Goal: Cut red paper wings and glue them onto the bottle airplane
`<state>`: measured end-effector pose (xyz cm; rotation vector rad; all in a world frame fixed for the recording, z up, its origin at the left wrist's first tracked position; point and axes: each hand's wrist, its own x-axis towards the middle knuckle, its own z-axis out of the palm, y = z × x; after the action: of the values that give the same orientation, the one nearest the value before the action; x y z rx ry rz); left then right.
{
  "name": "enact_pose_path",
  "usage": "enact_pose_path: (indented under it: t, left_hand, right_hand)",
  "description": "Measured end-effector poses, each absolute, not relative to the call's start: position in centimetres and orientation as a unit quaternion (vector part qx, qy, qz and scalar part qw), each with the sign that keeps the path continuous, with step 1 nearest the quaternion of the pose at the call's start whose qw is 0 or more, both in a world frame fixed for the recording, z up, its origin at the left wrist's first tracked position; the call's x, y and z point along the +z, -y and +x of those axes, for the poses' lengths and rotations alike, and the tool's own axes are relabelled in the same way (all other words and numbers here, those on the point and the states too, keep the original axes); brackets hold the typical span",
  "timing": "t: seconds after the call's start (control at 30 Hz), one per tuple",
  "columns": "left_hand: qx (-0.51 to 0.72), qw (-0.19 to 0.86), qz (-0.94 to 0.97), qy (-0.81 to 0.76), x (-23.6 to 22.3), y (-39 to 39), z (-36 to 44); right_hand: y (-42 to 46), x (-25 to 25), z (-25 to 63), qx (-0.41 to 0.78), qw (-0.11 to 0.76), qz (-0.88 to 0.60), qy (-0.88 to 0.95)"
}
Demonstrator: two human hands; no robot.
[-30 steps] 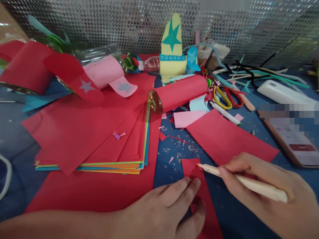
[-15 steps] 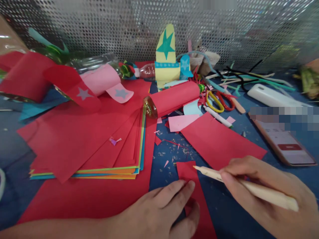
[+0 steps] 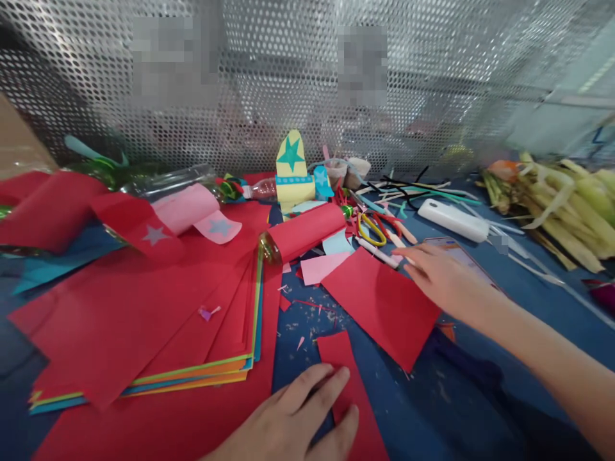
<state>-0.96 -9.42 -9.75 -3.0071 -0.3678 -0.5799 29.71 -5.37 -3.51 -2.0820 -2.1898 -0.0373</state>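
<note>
One red paper strip (image 3: 361, 400), four stars (image 3: 291, 155), one phone (image 3: 466, 256) (partly hidden)

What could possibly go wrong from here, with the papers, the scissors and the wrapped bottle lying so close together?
The left hand lies on the narrow red strip; if it lifts or slides, the strip might shift.
The right hand is near the white marker and the scissors; it could perhaps knock one of them.
The red-wrapped bottle lies on its side, so a bump might roll it.
</note>
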Motion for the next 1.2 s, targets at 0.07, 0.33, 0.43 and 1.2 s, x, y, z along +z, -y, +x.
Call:
enact_pose_path:
  t: [0.07, 0.33, 0.43, 1.2]
  left_hand:
    - [-0.183, 0.029, -0.976, 0.118, -9.8, 9.4, -1.0]
    - [-0.182, 0.051, -0.976, 0.104, -9.1, 9.1, -1.2]
    - [-0.192, 0.065, -0.974, 0.101, -9.2, 8.9, -1.3]
    - [-0.195, 0.146, -0.963, 0.112, -9.6, 8.4, -1.0]
  right_hand:
    - [3.7, -3.7, 30.8, -0.014, 0.044, -0.702, 0.71]
    - [-0.5, -1.9, 32.7, -0.022, 0.024, -0.775, 0.631]
    - [-1.8, -1.9, 33.4, -0.016, -0.008, -0.801, 0.598]
    - [-9.1, -2.4, 31.8, 0.003, 0.048, -0.787, 0.615]
